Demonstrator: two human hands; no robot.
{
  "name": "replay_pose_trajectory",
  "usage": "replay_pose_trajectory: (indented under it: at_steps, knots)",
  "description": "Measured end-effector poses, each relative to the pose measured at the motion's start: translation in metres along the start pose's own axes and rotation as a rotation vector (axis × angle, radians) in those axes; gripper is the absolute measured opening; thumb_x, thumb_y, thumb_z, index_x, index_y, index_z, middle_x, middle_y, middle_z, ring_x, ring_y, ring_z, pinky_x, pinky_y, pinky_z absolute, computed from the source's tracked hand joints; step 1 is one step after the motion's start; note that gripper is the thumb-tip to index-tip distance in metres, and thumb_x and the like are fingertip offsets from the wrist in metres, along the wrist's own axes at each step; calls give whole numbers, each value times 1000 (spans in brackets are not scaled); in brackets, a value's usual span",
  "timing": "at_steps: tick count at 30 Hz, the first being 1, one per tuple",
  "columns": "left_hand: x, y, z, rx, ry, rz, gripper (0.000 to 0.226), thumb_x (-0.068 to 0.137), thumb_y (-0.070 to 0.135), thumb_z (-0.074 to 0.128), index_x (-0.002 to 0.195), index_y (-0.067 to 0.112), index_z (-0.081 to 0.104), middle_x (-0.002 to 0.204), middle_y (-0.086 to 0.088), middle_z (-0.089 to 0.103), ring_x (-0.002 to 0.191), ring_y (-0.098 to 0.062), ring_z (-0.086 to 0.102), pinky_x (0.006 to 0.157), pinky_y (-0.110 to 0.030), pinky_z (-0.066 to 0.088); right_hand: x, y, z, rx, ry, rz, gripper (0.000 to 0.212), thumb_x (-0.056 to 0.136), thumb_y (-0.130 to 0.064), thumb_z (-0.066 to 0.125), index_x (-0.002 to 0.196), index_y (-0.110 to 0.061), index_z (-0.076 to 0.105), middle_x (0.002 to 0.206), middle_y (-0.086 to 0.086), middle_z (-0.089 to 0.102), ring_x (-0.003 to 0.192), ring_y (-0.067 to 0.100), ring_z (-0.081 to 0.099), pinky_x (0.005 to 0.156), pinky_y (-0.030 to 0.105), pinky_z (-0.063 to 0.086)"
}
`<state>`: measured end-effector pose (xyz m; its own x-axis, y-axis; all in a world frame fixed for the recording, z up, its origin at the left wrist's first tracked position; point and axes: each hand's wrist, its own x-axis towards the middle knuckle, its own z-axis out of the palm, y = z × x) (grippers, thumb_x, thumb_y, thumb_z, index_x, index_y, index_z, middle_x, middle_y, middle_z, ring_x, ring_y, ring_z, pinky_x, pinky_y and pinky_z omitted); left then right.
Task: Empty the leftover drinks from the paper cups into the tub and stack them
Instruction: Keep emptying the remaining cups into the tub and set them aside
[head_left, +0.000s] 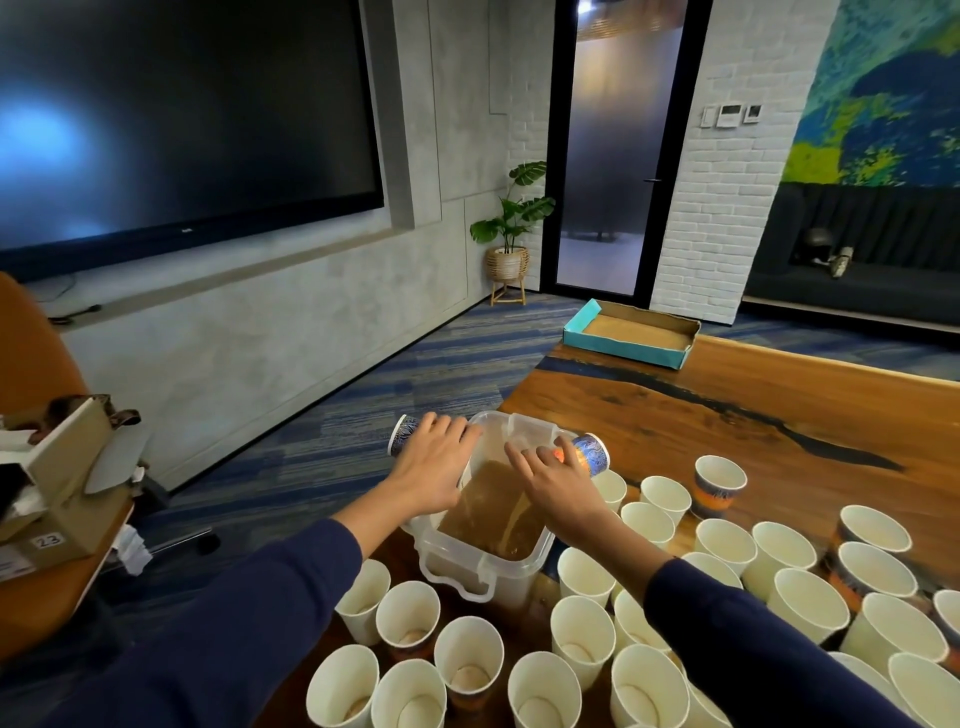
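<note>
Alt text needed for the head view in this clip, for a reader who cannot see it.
A person's left hand and right hand each tip a paper cup over a clear plastic tub of brown liquid, on a wooden table crowded with upright paper cups. A dark wall screen hangs behind.

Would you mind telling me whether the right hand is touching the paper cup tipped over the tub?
Touching. The head view shows the right hand gripping the tipped paper cup, fingers wrapped round it.
</note>
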<state>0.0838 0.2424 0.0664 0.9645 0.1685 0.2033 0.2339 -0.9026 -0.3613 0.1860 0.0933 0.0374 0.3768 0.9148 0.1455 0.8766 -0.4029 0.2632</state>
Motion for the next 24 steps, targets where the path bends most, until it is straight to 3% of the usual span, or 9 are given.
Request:
replay_pose_trajectory:
  at_steps: [3,6,9,11,14,16,24]
  knots:
    - [0,-2,-1,22,-2,21,68,85,26,62,143,13,28,138,-6,43,125,-23,41,109,-35,24,-2,0,2,-28,5,-64,78,91,-15,62,152,-13,12,149,12,35,138,32,31,117,49,7]
    - [0,-2,-2,45,-4,36,68,86,26,62,143,11,28,136,-7,43,124,-24,41,110,-36,24,-5,-2,2,-128,43,-160,77,80,-15,75,146,-11,34,139,12,49,128,33,45,114,50,21]
    - [0,-2,-2,101,-23,63,67,85,23,61,142,10,29,135,-9,44,122,-25,42,109,-37,25,-6,-5,0,-277,-28,-287,69,88,-9,63,147,-10,27,147,14,38,137,34,34,116,47,14]
    - [0,-3,0,151,-36,84,67,84,22,63,141,9,30,134,-10,45,119,-26,43,107,-38,27,-9,-6,-1,-415,-34,-355,71,85,-17,69,146,-15,31,145,9,42,135,30,38,116,44,17]
    - [0,-3,2,216,-58,110,65,82,20,63,138,9,32,130,-12,47,116,-28,45,104,-39,30,-13,-2,1,-490,-54,-318,82,37,-45,94,114,-35,66,109,-8,69,105,15,64,101,32,44]
    - [1,-3,2,254,-62,124,64,82,20,64,137,8,33,129,-13,47,116,-29,46,104,-40,31,-12,4,11,-452,5,-329,82,21,-46,95,100,-36,72,98,-9,71,95,14,67,94,30,49]
    - [-4,7,5,302,-105,259,65,86,22,63,140,6,31,132,-13,43,123,-29,40,110,-41,23,-22,9,6,-459,9,-256,88,27,-37,96,111,-34,69,108,-4,69,105,19,64,96,35,48]
